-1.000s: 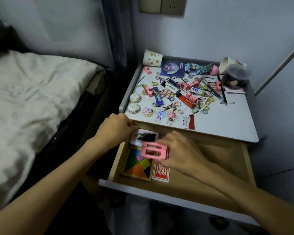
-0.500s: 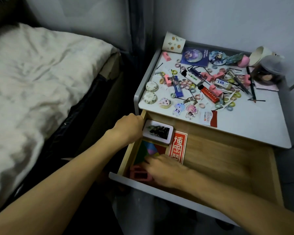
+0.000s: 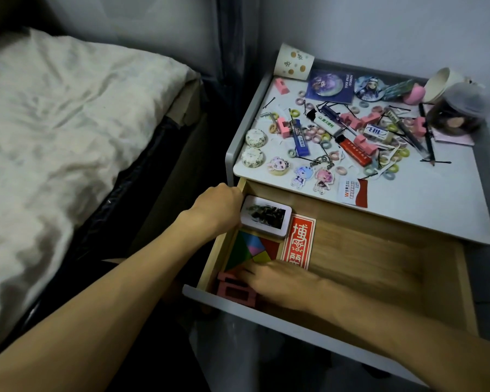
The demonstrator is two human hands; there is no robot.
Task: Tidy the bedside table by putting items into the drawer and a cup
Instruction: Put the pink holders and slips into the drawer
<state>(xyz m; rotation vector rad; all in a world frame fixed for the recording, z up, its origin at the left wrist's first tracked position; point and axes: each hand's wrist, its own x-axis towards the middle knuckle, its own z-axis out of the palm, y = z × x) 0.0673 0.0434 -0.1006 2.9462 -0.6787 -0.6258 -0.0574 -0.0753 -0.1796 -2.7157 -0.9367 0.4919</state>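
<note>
Fingers of the right hand (image 3: 277,281), blurred and with their grip indeterminate, touch a pink hair claw (image 3: 233,291) in the drawer (image 3: 379,267) at its front-left corner, hiding the near ends of the tangram puzzle (image 3: 246,250) and the red card pack (image 3: 298,241). The left hand (image 3: 219,206) curls over the drawer's left wall, beside a white tin (image 3: 266,216). Beyond the drawer are the cluttered bedside table (image 3: 436,199) and a paper cup (image 3: 293,62). The right forearm crosses the drawer's front panel.

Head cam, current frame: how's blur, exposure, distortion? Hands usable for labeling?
Head view: the right hand and the pink clip at its fingertips are motion-smeared, so the grip is unreadable, while the clutter on the table is sharp. Head view: light is dim, the gap beside the bed is nearly black, and there is no glare. Head view: the wide-angle lens bends the table edges.
</note>
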